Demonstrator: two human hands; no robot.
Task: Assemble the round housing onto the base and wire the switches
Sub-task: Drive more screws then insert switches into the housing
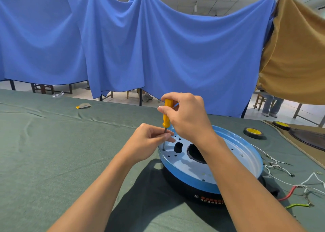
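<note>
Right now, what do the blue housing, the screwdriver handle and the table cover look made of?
The blue housing is probably painted sheet metal with a glossy finish: it mirrors light and has punched holes. The screwdriver handle looks like yellow moulded plastic, smooth and slightly shiny. The table cover is green woven cloth, matte and lying in wrinkles.

I read: screwdriver (166, 113) handle yellow | housing (186, 166) light blue | base (184, 191) black, orange lettering | desk cloth (52, 152) grey-green | wires (288, 193) white, red, green | drapes (158, 47) blue | right-hand cloth (295, 55) tan

My worktop (52, 152), under green cloth, carries the black base (184, 189) at 1 o'clock, 1 tape roll (253, 133) at 2, loose wires (274, 163) at 3 and a small pad (83, 106) at 11.
</note>
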